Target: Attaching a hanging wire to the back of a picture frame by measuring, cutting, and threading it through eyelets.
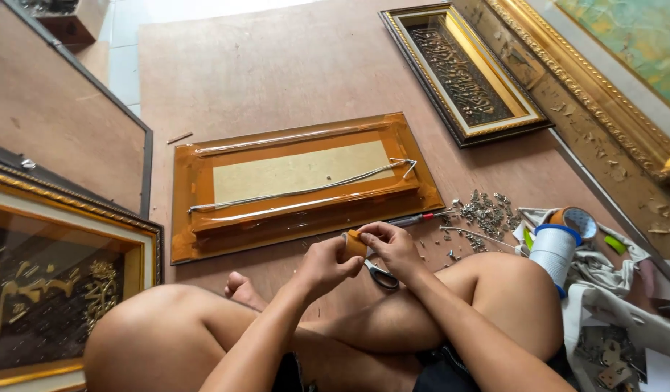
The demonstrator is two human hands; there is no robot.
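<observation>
Underneath, brown board floor, framed pictures around; both hands' grips, left hand and right hand, pinching orange piece.

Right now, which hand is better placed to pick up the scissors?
The right hand. It sits directly above the scissors lying by the knee. The left hand grips the tape roll and is farther off.

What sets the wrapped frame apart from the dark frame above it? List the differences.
The wrapped frame lies back-up under orange film, a wire across its board; the dark frame lies face-up, unwrapped, showing a relief panel. The wrapped frame sits level before the hands; the dark frame lies angled, farther off. Both are rectangular, flat on the floor.
</observation>
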